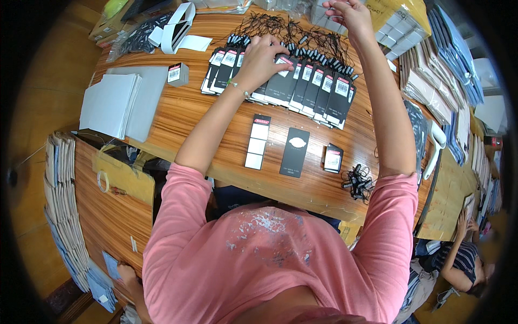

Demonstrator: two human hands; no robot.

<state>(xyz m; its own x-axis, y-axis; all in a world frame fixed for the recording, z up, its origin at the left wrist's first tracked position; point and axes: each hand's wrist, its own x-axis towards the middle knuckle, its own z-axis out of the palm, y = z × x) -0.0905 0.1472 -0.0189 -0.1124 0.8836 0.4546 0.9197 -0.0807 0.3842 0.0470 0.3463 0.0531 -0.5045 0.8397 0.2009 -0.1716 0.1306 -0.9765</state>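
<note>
A row of black hang tags (307,86) with white barcode stickers and black strings lies fanned across the far half of the table. My left hand (263,58) is over the row's left part, thumb and fingers closed at the top of one tag (280,86). My right hand (350,20) is raised beyond the row at the top edge, fingers curled together; what they hold, if anything, I cannot make out. Nearer me lie a tag with blank white panels (258,146), a plain black tag (295,153), a small stack of stickered cards (333,159) and a bunch of black strings (358,182).
White sheets (108,105) and a small stickered block (177,74) sit at the left. A yellow-wrapped carton (402,24) stands far right, beside stacked bagged garments (426,81). A white handheld tool (435,146) lies at the right edge. Another person (458,264) works at lower right.
</note>
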